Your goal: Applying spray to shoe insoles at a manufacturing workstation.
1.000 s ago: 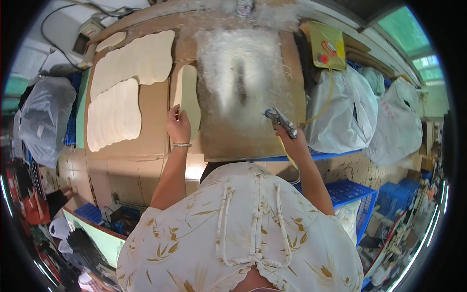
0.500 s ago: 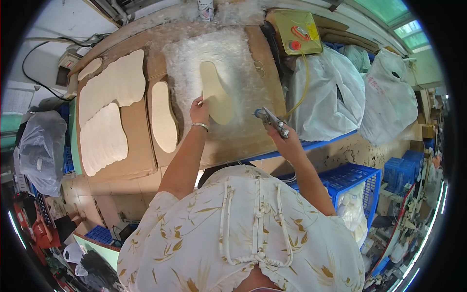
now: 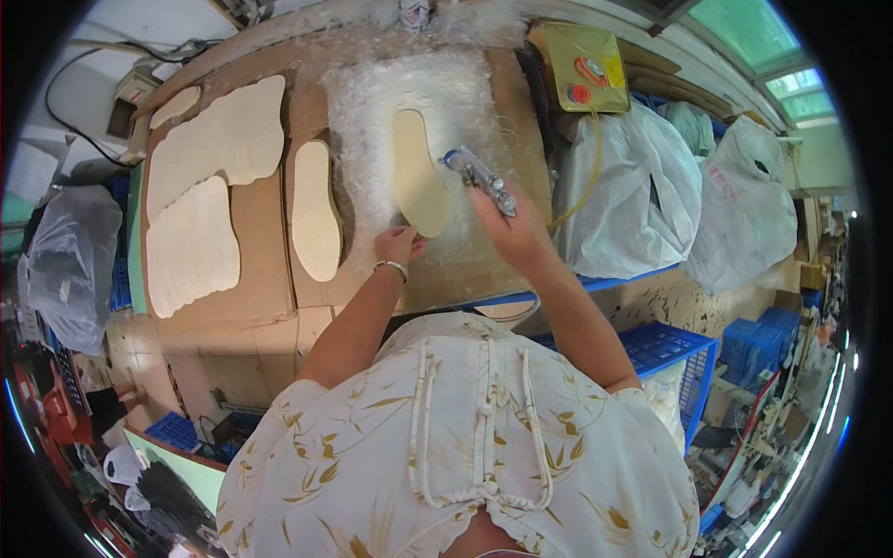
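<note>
A cream insole point(image 3: 416, 177) lies on a white, fuzzy, crusted patch point(image 3: 359, 130) of the cardboard-covered table. At its near end, the fingers of my left hand point(image 3: 397, 245) are closed on the rim. My right hand point(image 3: 514, 228) grips a metal spray gun point(image 3: 484, 182), its nozzle just right of the insole and pointing up and left. Left of the patch lies another single insole point(image 3: 315, 212). Farther left, overlapping rows of insoles point(image 3: 216, 139) cover a cardboard sheet point(image 3: 265, 260).
A yellow-green metal can point(image 3: 575, 70) with a red cap stands at the back right. A yellowish hose point(image 3: 593, 177) runs from it toward the spray gun. Plastic bags point(image 3: 623, 214) sit right of the table. Below them is a blue crate point(image 3: 665, 346). A spray can point(image 3: 414, 13) stands at the far edge.
My right hand has brought the spray gun up and left, close beside the insole. My left hand has slid from the insole's left side down to its near end.
</note>
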Available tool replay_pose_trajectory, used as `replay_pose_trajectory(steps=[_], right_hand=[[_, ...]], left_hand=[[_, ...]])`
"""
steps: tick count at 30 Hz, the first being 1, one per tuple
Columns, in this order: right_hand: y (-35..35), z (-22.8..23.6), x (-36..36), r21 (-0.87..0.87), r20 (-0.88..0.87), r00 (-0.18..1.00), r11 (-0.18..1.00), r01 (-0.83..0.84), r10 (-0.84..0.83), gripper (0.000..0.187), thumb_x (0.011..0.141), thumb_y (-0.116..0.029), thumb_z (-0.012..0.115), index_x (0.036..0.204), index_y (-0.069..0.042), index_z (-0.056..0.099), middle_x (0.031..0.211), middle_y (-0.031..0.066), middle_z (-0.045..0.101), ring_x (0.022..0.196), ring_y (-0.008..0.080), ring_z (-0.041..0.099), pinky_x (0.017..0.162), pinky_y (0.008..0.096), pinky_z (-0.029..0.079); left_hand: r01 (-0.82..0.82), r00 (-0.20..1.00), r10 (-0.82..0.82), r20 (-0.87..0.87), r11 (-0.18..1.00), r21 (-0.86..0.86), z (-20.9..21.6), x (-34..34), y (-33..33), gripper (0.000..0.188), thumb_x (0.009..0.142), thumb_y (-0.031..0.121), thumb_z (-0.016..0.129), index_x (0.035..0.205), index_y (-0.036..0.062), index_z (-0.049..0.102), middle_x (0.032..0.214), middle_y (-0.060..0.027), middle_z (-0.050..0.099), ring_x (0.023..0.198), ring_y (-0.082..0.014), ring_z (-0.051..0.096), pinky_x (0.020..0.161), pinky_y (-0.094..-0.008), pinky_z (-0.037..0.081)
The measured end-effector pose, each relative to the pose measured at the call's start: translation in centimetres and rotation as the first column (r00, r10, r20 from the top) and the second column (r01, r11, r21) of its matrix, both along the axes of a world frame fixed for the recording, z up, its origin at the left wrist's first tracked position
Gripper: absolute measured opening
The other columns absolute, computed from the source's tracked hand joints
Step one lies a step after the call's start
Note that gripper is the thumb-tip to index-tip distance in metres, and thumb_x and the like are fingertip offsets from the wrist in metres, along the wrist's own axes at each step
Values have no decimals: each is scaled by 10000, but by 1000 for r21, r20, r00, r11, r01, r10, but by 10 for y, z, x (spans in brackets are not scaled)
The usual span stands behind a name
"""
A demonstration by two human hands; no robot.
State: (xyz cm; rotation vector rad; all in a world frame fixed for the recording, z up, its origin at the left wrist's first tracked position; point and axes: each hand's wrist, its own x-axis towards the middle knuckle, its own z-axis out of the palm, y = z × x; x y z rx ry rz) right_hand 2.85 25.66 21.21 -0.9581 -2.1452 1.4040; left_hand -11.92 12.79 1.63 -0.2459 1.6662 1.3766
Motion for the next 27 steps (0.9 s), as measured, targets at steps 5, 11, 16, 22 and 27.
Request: replay_pose_trajectory(steps=[5, 11, 16, 22, 27], right_hand=[[1, 0, -11, 62, -42, 998, 997, 42, -39, 325, 901, -319, 602, 887, 5, 578, 644, 140, 554, 574, 247, 520, 560, 353, 415], [-1, -1, -15, 58, -26, 995, 994, 96, -94, 308, 896, -298, 617, 864, 5, 573, 634, 136, 541, 568, 251, 501, 559, 350, 411], [-6, 1, -10, 81, -10, 997, 994, 71, -71, 303, 900, -296, 616, 858, 1, 573, 629, 121, 531, 566, 231, 473, 558, 348, 405], [-13, 10, -1, -3, 42, 998, 999, 51, -50, 306, 907, -298, 610, 849, 0, 568, 626, 114, 520, 559, 218, 452, 551, 347, 394], [-11, 11, 0, 10, 44, 997, 998, 66, -66, 309, 905, -303, 612, 853, -1, 571, 623, 109, 513, 556, 212, 448, 548, 343, 391]], left_hand=[[19, 998, -21, 52, 999, 34, 0, -4, -2, 198, 865, 157, 638, 928, -30, 625, 835, -109, 677, 678, -184, 679, 570, -283, 580], [61, 996, -63, 63, 998, 27, 3, -7, -2, 177, 872, 149, 627, 926, -20, 627, 838, -109, 676, 689, -187, 680, 580, -285, 580], [73, 994, -75, 79, 997, 26, 5, -7, -3, 169, 870, 133, 622, 932, -25, 622, 837, -115, 672, 693, -194, 677, 580, -286, 579], [91, 991, -94, 96, 995, 35, 0, -6, -2, 184, 878, 146, 620, 964, -15, 597, 864, -112, 664, 707, -197, 670, 590, -291, 576], [40, 994, -45, 103, 998, 49, -2, -5, -3, 191, 868, 122, 618, 983, -29, 598, 850, -118, 668, 696, -200, 673, 576, -295, 579]])
